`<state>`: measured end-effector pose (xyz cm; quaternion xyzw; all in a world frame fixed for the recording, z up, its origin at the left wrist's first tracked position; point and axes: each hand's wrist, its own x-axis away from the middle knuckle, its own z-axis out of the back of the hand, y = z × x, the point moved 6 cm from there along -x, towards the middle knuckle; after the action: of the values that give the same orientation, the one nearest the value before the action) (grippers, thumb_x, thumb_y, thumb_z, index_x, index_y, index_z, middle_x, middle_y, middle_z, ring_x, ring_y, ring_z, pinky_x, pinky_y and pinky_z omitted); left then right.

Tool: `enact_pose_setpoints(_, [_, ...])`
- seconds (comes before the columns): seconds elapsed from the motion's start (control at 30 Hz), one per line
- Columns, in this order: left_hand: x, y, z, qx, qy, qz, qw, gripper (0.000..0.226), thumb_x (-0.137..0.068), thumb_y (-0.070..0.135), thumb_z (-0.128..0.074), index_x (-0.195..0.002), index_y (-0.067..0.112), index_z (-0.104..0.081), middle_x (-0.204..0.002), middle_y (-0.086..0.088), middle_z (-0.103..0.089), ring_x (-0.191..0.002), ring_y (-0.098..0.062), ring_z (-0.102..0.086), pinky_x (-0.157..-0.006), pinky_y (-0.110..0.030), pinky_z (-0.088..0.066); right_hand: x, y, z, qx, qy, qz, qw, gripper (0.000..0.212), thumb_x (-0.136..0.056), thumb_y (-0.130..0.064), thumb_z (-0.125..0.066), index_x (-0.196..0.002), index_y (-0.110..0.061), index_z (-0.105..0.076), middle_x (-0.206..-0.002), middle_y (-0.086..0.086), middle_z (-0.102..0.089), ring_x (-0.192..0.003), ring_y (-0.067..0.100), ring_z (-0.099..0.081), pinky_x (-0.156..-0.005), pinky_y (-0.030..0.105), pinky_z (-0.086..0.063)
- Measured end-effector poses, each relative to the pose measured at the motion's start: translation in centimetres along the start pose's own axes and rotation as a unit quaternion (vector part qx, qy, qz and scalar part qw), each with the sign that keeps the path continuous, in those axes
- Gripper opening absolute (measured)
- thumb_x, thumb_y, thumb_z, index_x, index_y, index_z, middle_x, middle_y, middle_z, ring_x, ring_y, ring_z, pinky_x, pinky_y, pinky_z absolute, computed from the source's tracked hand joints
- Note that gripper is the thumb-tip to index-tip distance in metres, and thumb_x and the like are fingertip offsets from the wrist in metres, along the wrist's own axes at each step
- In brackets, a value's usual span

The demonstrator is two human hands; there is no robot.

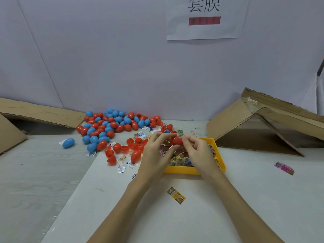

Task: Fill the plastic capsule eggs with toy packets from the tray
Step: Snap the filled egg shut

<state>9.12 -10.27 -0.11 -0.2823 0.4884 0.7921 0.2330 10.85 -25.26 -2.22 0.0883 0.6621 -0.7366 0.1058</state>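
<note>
Head view, red capsule egg [175,140] pinched between left grip [156,148] and right grip [196,151], above yellow tray [185,170]

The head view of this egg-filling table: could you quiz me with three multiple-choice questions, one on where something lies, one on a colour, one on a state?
1. Where does the lone blue egg lie?
A. inside the tray
B. on the table, left of the egg pile
C. on the cardboard

2. What colour is the tray?
A. yellow
B. green
C. white

3. What are the two hands doing?
A. resting flat on the table
B. both holding one red egg
C. lifting the tray

Answers:
1 B: it sits alone, left of the pile of eggs.
2 A: its rim and walls are yellow.
3 B: the left hand and right hand both pinch the red egg above the tray.
</note>
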Motion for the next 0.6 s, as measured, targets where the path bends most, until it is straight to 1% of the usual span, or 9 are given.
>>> enact_pose_setpoints(0.07, [0.04, -0.14, -0.03, -0.007, 0.001, 0.005, 1.0, 0.03, -0.094, 0.019, -0.074, -0.124, 0.022, -0.069, -0.114, 0.004, -0.063, -0.099, -0.01, -0.065, -0.087, -0.025, -0.055, -0.02, 0.07, -0.01, 0.008, 0.004, -0.006, 1.0, 0.026, -0.108, -0.033, -0.045, -0.107, -0.022, -0.069, -0.089, 0.001, -0.077, -0.083, 0.017, -0.076, -0.07, 0.022, -0.06])
enact_pose_setpoints(0.1, [0.04, -0.24, -0.03, -0.013, 0.003, 0.009, 1.0, 0.031, -0.095, 0.019, -0.072, -0.125, 0.02, -0.069, -0.115, 0.004, -0.064, -0.101, -0.01, -0.065, -0.088, -0.028, -0.055, -0.07, 0.12, 0.0, 0.003, 0.007, -0.011, 1.0, 0.028, -0.108, -0.034, -0.046, -0.111, -0.019, -0.07, -0.091, 0.003, -0.077, -0.084, 0.017, -0.076, -0.07, 0.023, -0.06])
enact_pose_setpoints(0.17, [0.04, -0.39, -0.02, -0.021, 0.007, 0.016, 1.0, 0.033, -0.096, 0.018, -0.071, -0.129, 0.016, -0.068, -0.115, 0.003, -0.066, -0.1, -0.009, -0.065, -0.088, -0.031, -0.055, -0.2, 0.17, 0.01, -0.01, 0.007, -0.016, 1.0, 0.026, -0.106, -0.031, -0.053, -0.12, -0.015, -0.067, -0.1, 0.005, -0.077, -0.088, 0.017, -0.076, -0.069, 0.024, -0.059])
enact_pose_setpoints(0.23, [0.02, -0.39, -0.01, -0.021, 0.003, 0.021, 1.0, 0.038, -0.096, 0.018, -0.071, -0.133, 0.017, -0.065, -0.116, 0.003, -0.066, -0.099, -0.01, -0.066, -0.088, -0.03, -0.056, -0.24, 0.16, 0.05, -0.003, 0.007, -0.006, 1.0, 0.021, -0.104, -0.025, -0.059, -0.121, -0.015, -0.066, -0.101, 0.004, -0.076, -0.087, 0.016, -0.076, -0.068, 0.023, -0.059])
enact_pose_setpoints(0.3, [0.02, -0.31, -0.06, -0.013, -0.011, 0.016, 1.0, 0.042, -0.094, 0.016, -0.074, -0.134, 0.02, -0.063, -0.118, 0.005, -0.066, -0.097, -0.01, -0.067, -0.088, -0.027, -0.056, -0.21, 0.18, 0.28, 0.006, 0.019, 0.005, 1.0, 0.016, -0.104, -0.025, -0.058, -0.114, -0.019, -0.068, -0.094, 0.0, -0.077, -0.083, 0.016, -0.076, -0.068, 0.024, -0.06])
enact_pose_setpoints(0.37, [0.1, -0.21, -0.22, -0.013, -0.026, 0.002, 1.0, 0.04, -0.092, 0.013, -0.075, -0.13, 0.02, -0.066, -0.117, 0.006, -0.065, -0.097, -0.01, -0.067, -0.087, -0.028, -0.057, -0.14, 0.23, 0.43, 0.012, 0.029, 0.003, 0.999, 0.017, -0.106, -0.031, -0.054, -0.106, -0.023, -0.07, -0.085, 0.0, -0.077, -0.076, 0.016, -0.075, -0.068, 0.024, -0.06])
enact_pose_setpoints(0.47, [0.22, -0.2, -0.25, -0.022, -0.024, 0.004, 0.999, 0.032, -0.095, 0.017, -0.072, -0.126, 0.021, -0.067, -0.111, 0.01, -0.067, -0.097, -0.008, -0.065, -0.086, -0.026, -0.056, -0.15, 0.32, 0.5, 0.016, 0.035, -0.011, 0.999, 0.032, -0.107, -0.035, -0.049, -0.097, -0.015, -0.071, -0.073, 0.004, -0.074, -0.065, 0.013, -0.07, -0.062, 0.022, -0.057])
enact_pose_setpoints(0.53, [0.22, -0.23, -0.23, -0.022, -0.02, 0.012, 0.999, 0.03, -0.097, 0.02, -0.07, -0.126, 0.018, -0.067, -0.11, 0.01, -0.068, -0.099, -0.007, -0.065, -0.087, -0.026, -0.055, -0.2, 0.21, 0.44, 0.005, 0.035, -0.017, 0.999, 0.032, -0.108, -0.033, -0.049, -0.103, -0.01, -0.071, -0.076, 0.005, -0.075, -0.066, 0.014, -0.07, -0.062, 0.024, -0.057])
enact_pose_setpoints(0.6, [0.2, -0.24, -0.22, -0.021, -0.018, 0.014, 1.0, 0.028, -0.098, 0.019, -0.068, -0.126, 0.016, -0.067, -0.109, 0.009, -0.068, -0.1, -0.007, -0.065, -0.088, -0.026, -0.055, -0.2, 0.08, 0.34, -0.005, 0.027, -0.014, 1.0, 0.025, -0.107, -0.028, -0.053, -0.116, -0.01, -0.068, -0.089, 0.006, -0.076, -0.074, 0.02, -0.074, -0.066, 0.028, -0.059])
